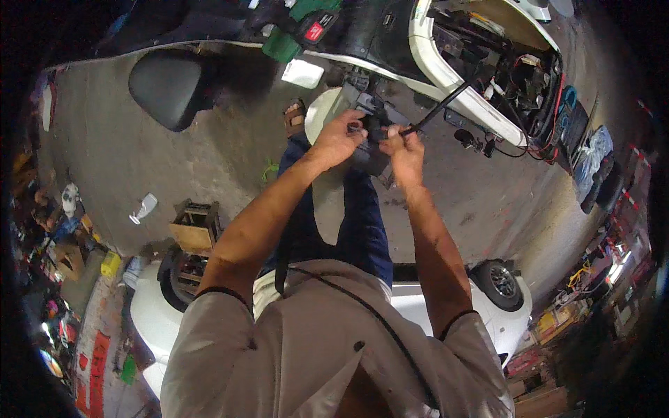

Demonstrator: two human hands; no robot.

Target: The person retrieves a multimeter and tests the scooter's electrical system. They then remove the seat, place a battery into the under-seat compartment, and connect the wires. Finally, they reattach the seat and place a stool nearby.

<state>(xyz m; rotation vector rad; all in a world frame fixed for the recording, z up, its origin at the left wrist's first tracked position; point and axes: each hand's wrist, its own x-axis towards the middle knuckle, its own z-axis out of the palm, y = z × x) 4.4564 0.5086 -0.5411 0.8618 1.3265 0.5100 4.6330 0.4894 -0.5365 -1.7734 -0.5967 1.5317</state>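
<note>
A dark grey part point(369, 161), apparently plastic or metal, rests over my legs, with darker fittings on its upper side. My left hand point(336, 144) is at its left edge, fingers curled in a pinch around something small and dark that I cannot make out. Just to the right, my right hand point(404, 155) has its thumb and fingers closed on the end of a black hose or cable sleeve point(440, 106). That hose slants up to the right into the open bay of a white vehicle point(425, 52). My fingers hide where it meets the part.
A dark rounded seat or cover point(167, 87) and a small wooden stool point(195, 228) are on the floor to the left. A white box point(302, 73) is near the vehicle's edge. Behind me stands a white car point(150, 310). Loose wires point(540, 150) hang from the bay.
</note>
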